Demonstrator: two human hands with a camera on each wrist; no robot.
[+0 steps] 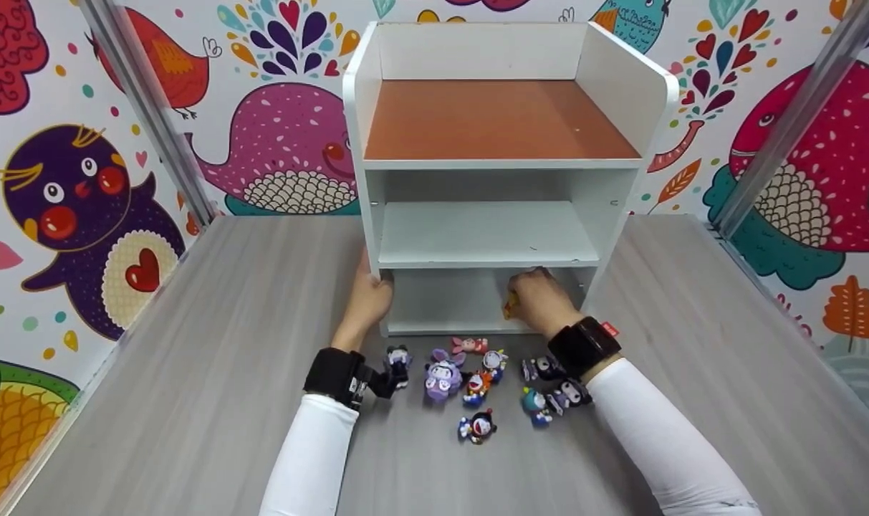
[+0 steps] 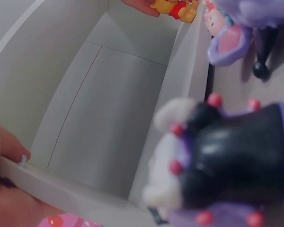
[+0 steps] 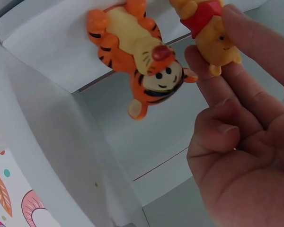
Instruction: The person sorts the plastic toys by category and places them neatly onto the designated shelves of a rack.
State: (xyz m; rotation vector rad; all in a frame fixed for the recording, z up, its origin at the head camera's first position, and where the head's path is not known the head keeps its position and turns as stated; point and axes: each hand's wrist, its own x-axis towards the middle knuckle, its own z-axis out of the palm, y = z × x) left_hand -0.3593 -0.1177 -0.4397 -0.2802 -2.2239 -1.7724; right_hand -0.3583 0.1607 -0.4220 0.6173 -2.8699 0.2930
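Note:
My right hand (image 1: 545, 297) pinches a yellow bear figurine in a red shirt (image 3: 210, 28) by its head at the front of the bottom compartment. An orange tiger figurine (image 3: 154, 71) appears beside it in the right wrist view, overlapping the shelf's front edge; whether it stands on the shelf cannot be told, and the head view does not show it. My left hand (image 1: 370, 290) grips the left side panel of the white shelf unit (image 1: 488, 264), thumb on the inner side. Close to the left wrist stands a black-and-purple figurine (image 2: 241, 151).
Before the shelf unit, several small figurines lie or stand on the grey table (image 1: 190, 401), among them a purple rabbit-eared one (image 1: 443, 378), a pink one (image 1: 470, 345) and a black-headed one (image 1: 478, 428). Patterned walls (image 1: 276, 150) enclose the table at the back and sides.

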